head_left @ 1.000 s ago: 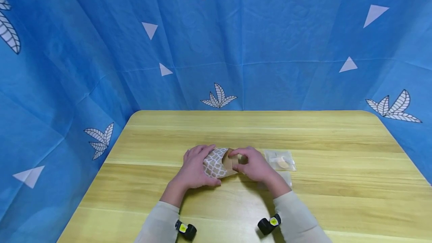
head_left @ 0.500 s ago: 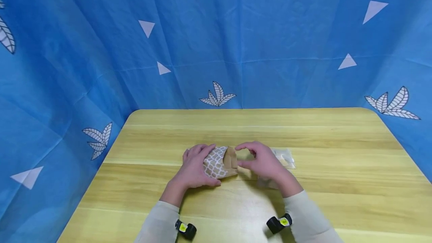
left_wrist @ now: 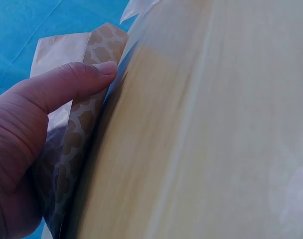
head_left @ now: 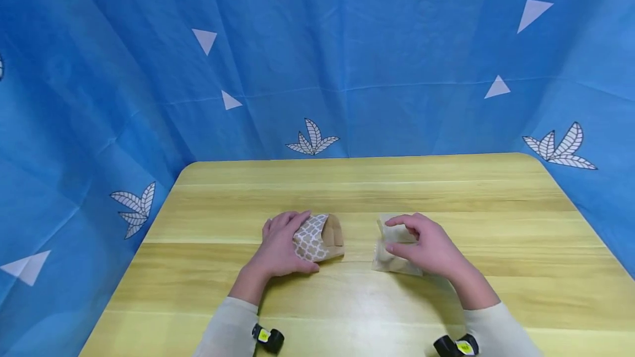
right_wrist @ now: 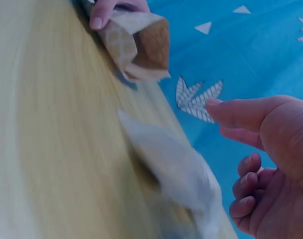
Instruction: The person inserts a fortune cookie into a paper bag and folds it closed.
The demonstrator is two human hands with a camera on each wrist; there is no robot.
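On the table my left hand holds a brown paper bag with a white lattice print, fingers along its far side and thumb along the near side. The bag lies on its side with its mouth spread to the right. In the left wrist view the thumb presses the printed paper. My right hand hovers over small clear plastic bags, thumb and forefinger apart, nothing between them. The right wrist view shows one plastic bag below that hand, apart from the fingers; its contents are blurred.
The wood-grain table has rounded far corners. A blue curtain with leaf and triangle prints hangs behind it and at the left. Black wrist cameras sit on both sleeves.
My right hand has drawn away from the paper bag's mouth and moved right, over the plastic bags. The left hand keeps holding the paper bag. The head view has shifted slightly.
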